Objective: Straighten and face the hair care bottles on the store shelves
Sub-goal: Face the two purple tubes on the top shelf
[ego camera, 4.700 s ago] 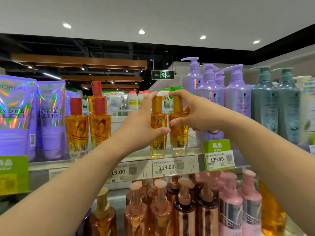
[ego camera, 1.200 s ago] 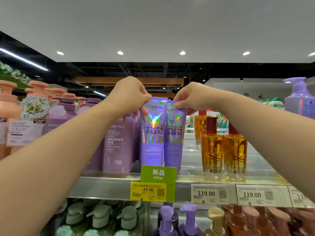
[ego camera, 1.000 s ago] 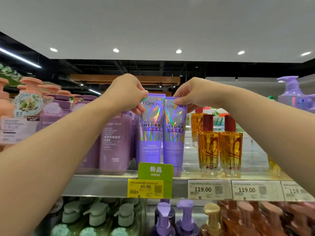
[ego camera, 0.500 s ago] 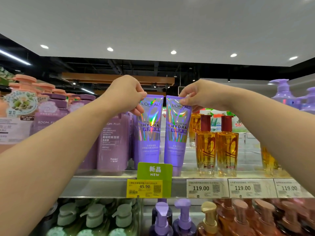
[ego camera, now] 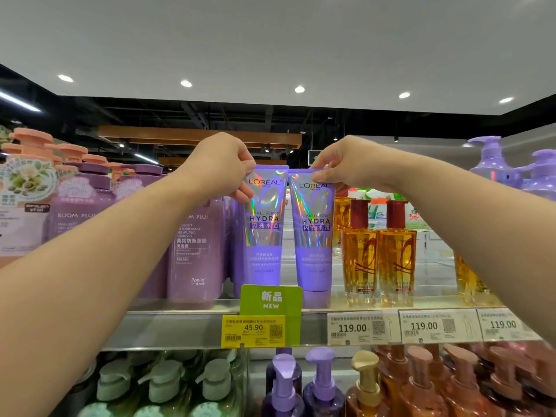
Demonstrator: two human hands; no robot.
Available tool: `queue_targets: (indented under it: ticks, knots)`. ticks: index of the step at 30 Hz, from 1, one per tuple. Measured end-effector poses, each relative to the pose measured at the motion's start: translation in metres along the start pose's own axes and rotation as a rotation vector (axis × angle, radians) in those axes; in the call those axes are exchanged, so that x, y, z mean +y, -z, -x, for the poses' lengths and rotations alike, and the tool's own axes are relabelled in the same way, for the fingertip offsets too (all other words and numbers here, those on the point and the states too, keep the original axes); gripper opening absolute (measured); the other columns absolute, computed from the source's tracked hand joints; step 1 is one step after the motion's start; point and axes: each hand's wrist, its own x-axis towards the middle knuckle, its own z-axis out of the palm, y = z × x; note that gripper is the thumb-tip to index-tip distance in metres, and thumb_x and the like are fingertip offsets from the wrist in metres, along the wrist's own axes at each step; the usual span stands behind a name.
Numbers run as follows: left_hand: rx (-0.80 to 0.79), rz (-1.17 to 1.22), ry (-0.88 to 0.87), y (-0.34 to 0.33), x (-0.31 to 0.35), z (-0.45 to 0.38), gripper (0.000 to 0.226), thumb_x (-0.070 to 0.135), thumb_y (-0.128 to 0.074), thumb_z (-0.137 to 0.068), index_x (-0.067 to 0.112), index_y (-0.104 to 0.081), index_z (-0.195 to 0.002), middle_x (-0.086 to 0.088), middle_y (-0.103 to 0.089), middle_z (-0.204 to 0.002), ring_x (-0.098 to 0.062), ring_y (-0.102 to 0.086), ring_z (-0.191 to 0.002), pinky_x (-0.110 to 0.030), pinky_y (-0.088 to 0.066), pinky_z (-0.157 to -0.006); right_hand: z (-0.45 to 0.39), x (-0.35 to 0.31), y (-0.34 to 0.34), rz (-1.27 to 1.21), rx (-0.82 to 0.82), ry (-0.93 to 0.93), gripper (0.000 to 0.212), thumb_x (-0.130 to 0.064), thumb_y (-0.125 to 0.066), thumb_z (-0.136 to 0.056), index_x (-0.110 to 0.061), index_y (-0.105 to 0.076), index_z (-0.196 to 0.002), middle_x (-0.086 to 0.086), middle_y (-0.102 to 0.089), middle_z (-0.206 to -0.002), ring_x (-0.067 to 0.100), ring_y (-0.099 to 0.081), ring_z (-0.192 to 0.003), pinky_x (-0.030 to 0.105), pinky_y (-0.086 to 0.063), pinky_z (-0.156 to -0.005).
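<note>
Left hand [ego camera: 221, 165] pinches the top seam of the left L'Oréal tube [ego camera: 264, 227]; right hand [ego camera: 346, 167] pinches the right tube [ego camera: 314, 233] likewise — fingers curled onto each crimp. Both tubes stand cap-down, labels forward, on the upper shelf [ego camera: 180, 326], between purple shampoo bottles [ego camera: 195, 251] and amber oil bottles [ego camera: 379, 251].

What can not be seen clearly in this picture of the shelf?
Head view only:
- Left tube: bottom hidden by the green NEW tag.
- Tops of both tubes: covered by the left hand and right hand.
- Purple shampoo bottle: label partly behind the left forearm.
- Price tag: small print unreadable.
</note>
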Motion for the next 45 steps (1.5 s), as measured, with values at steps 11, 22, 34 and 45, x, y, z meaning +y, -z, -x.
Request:
queue_targets:
  ticks: [11, 22, 34, 45]
  knots:
    - [-0.014, -0.054, -0.029, -0.004, 0.004, 0.003, 0.018, 0.013, -0.05, -0.1, 0.008, -0.066, -0.106, -0.012, -0.071, -0.062, -0.025, -0.073, -0.061, -0.045, -0.062, -0.072, 0.002, -0.004, -0.002, 0.088, 0.04, -0.017, 0.018, -0.034, -0.061, -0.097, -0.021, -0.065, -0.11, -0.008, -0.067, -0.087, 0.007, -0.065, -0.078, 0.021, -0.053, -0.06]
    - [0.016, -0.115, -0.015, -0.005, 0.009, 0.007, 0.017, 0.01, -0.043, -0.102, 0.014, -0.06, -0.104, -0.016, -0.071, -0.07, -0.02, -0.07, -0.057, -0.016, -0.044, -0.035, 0.0, -0.01, -0.01, 0.11, 0.09, 0.028, 0.018, -0.031, -0.058, -0.1, -0.017, -0.067, -0.107, -0.001, -0.07, -0.097, 0.012, -0.068, -0.088, 0.02, -0.053, -0.063]
    - [0.015, -0.22, -0.006, -0.003, 0.008, 0.003, 0.033, -0.002, -0.038, -0.094, 0.013, -0.06, -0.113, -0.011, -0.072, -0.064, -0.018, -0.07, -0.052, -0.019, -0.04, -0.035, -0.001, -0.012, -0.013, 0.094, 0.074, 0.014, 0.025, -0.035, -0.057, -0.1, -0.016, -0.068, -0.112, 0.001, -0.072, -0.1, 0.009, -0.067, -0.085, 0.02, -0.054, -0.061]
    - [0.041, -0.374, -0.146, -0.002, 0.009, 0.001, 0.032, -0.001, -0.047, -0.095, 0.009, -0.062, -0.122, -0.006, -0.071, -0.083, -0.017, -0.072, -0.061, -0.036, -0.061, -0.059, -0.006, -0.014, -0.018, 0.132, 0.111, 0.007, 0.022, -0.034, -0.056, -0.101, -0.017, -0.069, -0.106, -0.002, -0.071, -0.088, 0.008, -0.067, -0.073, 0.016, -0.049, -0.048]
